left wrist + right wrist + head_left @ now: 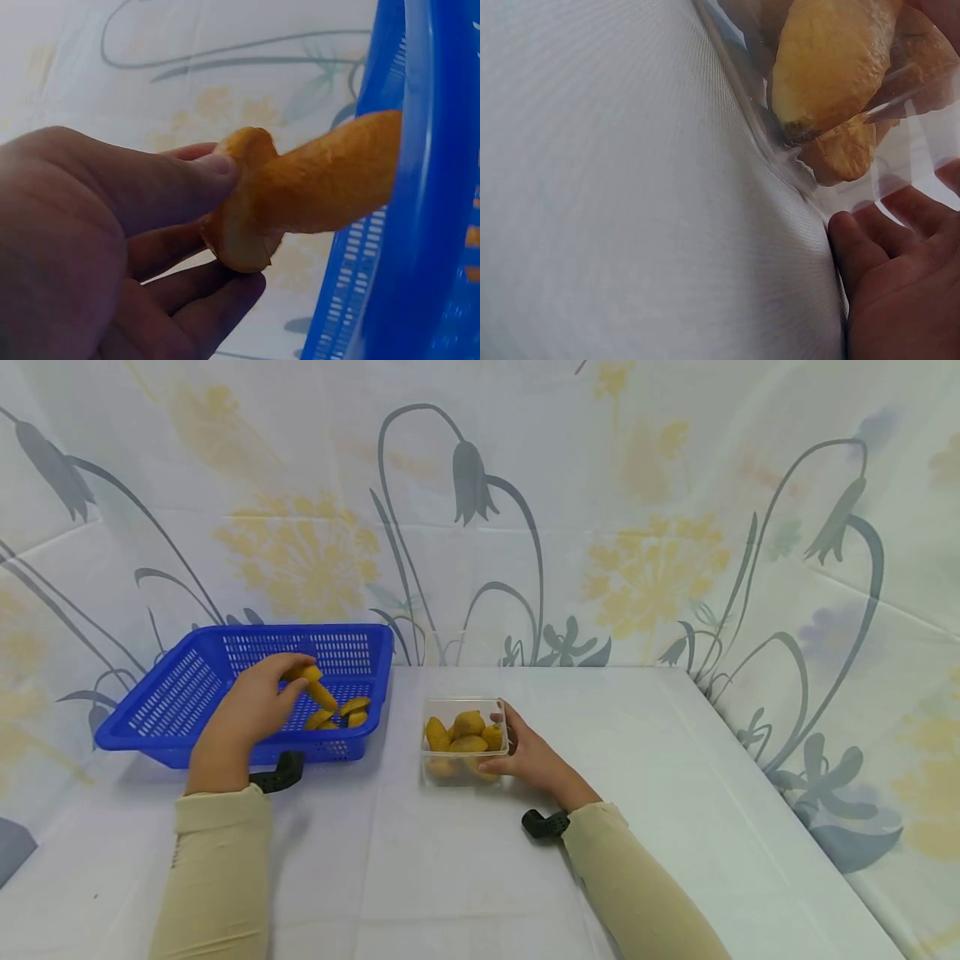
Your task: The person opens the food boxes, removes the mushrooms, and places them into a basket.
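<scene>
Over the blue basket, my left hand (255, 702) pinches a yellow mushroom (321, 693) by its cap. In the left wrist view the thumb lies on the cap of that mushroom (315, 180), and its thick stem points away from the palm toward the basket rim. A few more yellow mushrooms (356, 703) lie in the basket's right front corner. My right hand (534, 758) holds the right side of a clear plastic box (465, 754), thumb at the front and fingers at the back. Several yellow mushrooms (468, 723) fill the box, which stands on the table; one mushroom (832, 67) shows through its wall.
The blue basket (161, 739) has slatted walls and stands at the left of the white-covered table (450, 868). A flower-printed cloth (570, 510) hangs behind the table. Each wrist wears a black band (546, 824). A grey shape (13, 850) sits at the far left edge.
</scene>
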`<state>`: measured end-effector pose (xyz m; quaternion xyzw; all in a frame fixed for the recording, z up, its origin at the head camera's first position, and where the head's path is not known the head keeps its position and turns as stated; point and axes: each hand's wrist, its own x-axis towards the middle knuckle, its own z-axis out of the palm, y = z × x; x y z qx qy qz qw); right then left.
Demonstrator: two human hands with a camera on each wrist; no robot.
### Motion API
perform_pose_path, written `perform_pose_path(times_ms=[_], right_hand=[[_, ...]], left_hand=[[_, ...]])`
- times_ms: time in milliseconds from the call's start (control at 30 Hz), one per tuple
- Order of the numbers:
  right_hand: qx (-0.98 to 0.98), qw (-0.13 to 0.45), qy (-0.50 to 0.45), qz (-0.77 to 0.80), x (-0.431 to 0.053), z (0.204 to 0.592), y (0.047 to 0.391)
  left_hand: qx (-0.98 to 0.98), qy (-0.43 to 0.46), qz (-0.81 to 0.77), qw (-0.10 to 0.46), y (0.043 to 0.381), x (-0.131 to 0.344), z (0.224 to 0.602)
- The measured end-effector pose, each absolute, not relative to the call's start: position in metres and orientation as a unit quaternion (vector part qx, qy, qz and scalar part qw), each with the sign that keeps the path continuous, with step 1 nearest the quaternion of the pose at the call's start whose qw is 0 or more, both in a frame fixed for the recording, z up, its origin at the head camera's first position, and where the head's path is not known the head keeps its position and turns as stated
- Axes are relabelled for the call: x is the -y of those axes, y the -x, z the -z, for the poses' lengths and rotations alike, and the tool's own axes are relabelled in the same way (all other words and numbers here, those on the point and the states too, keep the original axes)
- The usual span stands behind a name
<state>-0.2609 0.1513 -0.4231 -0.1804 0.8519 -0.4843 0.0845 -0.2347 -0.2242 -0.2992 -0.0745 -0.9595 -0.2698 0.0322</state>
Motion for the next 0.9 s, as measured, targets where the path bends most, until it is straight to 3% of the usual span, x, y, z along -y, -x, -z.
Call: perform_pose_path(times_ms=[433, 900], right_hand=[[-0.858, 0.087, 0.179, 0.474, -0.151, 0.421, 0.260], [-0.858, 0.087, 0.182, 0.473, -0.152, 0.424, 0.262]], left_hand=[[0.969, 0.047, 0.238, -0.049, 0.238, 0.244, 0.310], [0.977, 0.025, 0.201, -0.068, 0.240, 0.249, 0.317]])
